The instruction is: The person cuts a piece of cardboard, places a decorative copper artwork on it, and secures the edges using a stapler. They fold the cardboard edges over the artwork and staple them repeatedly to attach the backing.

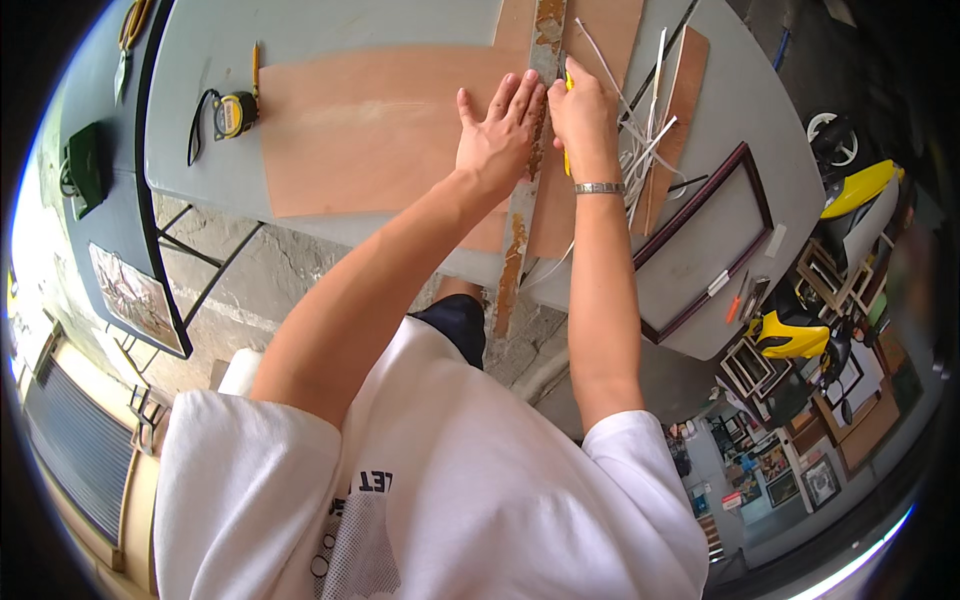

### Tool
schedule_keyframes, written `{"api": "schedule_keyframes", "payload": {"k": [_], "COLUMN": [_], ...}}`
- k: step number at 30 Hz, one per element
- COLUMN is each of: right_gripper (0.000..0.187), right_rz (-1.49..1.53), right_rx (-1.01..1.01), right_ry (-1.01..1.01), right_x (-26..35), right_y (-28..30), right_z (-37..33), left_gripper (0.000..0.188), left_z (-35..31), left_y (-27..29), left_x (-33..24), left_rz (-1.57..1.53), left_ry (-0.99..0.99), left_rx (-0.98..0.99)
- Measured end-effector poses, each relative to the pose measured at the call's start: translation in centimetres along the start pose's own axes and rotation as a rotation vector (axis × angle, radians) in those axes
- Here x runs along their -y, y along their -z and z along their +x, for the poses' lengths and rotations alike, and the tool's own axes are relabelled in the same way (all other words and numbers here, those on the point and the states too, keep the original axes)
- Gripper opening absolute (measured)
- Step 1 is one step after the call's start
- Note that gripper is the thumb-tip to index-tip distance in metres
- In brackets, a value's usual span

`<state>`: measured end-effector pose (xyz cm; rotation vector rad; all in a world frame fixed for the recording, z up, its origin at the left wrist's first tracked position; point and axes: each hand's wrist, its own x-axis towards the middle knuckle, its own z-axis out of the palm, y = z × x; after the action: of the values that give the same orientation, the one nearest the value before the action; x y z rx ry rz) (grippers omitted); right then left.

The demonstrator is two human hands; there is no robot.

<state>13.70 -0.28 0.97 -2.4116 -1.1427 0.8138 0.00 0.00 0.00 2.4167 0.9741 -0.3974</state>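
Two hands (497,135) (585,115), one straightedge (527,170), one knife (567,90)

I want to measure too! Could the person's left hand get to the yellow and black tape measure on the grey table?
Probably yes. The left hand lies flat on the rusty metal straightedge, and only bare thin brown plywood sheet lies between it and the yellow and black tape measure. It would have to let go of the straightedge first.

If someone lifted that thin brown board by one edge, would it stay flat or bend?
The thin plywood sheet would probably flex, since it looks very thin for its width. It likely feels light. It may slide easily on the smooth grey table, which fits the left hand pressing the rusty straightedge.
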Motion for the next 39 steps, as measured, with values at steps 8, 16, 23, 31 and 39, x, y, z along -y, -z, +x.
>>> {"api": "schedule_keyframes", "payload": {"k": [8, 16, 23, 31, 39], "right_gripper": [0.043, 0.048, 0.050, 0.049, 0.042], "right_rz": [-0.053, -0.075, -0.174, -0.235, 0.041], "right_rx": [-0.041, 0.153, 0.100, 0.287, -0.138], "right_ry": [0.043, -0.137, -0.048, -0.204, -0.008], "right_x": [-1.2, -1.5, -4.2, -4.8, -1.0], "right_y": [-1.4, -1.1, -3.0, -2.1, 1.5], "right_z": [-5.7, -13.5, -19.5, -22.6, -7.2], "left_gripper": [0.118, 0.122, 0.123, 0.120, 0.124], "left_z": [-0.4, -0.5, -0.6, -0.7, -0.5], "left_y": [-0.2, -0.5, -0.8, -0.7, -0.5], "left_x": [-0.1, 0.2, 0.1, 0.2, 0.4], "left_rz": [0.015, 0.016, 0.011, 0.077, 0.015], "left_ry": [-0.002, 0.003, 0.004, 0.011, -0.010], "left_rx": [-0.007, -0.054, -0.072, -0.035, -0.046]}}
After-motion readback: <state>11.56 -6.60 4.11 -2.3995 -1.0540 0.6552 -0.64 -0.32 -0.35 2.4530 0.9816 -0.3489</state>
